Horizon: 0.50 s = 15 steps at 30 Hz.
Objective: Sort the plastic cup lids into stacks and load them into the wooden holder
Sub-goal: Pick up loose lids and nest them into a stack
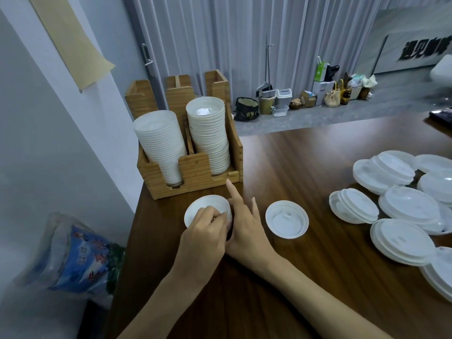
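A wooden holder [195,178] stands at the table's far left corner with two tall stacks of white lids in it, a left stack [162,143] and a right stack [209,133]. Just in front of it sits a short stack of small white lids [204,204]. My left hand [208,233] grips this short stack from the near side, fingers curled over its rim. My right hand [244,221] rests against the stack's right side, index finger pointing up toward the holder. A single upturned lid [286,219] lies to the right.
A loose heap of larger white lids [401,204] covers the right of the dark wooden table [293,277]. A blue printed plastic bag [80,255] lies off the table's left edge. Bins and bags line the floor by the curtain.
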Each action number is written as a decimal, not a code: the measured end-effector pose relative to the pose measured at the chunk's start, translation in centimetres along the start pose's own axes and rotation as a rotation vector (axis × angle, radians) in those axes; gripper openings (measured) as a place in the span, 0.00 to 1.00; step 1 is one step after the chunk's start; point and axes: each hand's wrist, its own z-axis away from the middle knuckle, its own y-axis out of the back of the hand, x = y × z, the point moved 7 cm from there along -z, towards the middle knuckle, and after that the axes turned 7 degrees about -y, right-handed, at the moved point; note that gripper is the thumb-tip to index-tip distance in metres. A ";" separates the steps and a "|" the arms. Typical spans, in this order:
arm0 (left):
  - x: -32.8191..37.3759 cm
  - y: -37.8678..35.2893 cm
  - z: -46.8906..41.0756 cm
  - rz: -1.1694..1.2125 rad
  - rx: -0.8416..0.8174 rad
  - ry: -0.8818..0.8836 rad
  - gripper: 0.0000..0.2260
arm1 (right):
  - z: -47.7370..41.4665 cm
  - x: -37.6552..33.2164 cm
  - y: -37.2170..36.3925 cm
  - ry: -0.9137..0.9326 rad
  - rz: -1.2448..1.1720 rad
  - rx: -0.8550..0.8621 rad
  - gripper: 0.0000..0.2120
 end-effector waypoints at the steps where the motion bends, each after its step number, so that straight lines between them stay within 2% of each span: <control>1: 0.0 -0.1 0.0 0.008 -0.009 0.014 0.07 | 0.0 -0.1 0.0 0.007 -0.012 0.003 0.51; 6: -0.3 -0.5 0.0 0.050 -0.045 0.068 0.06 | 0.2 0.1 -0.1 0.027 -0.058 0.019 0.49; 15: 0.1 -0.8 -0.4 -0.020 -0.107 0.019 0.06 | 0.3 0.1 -0.1 0.008 -0.102 0.015 0.50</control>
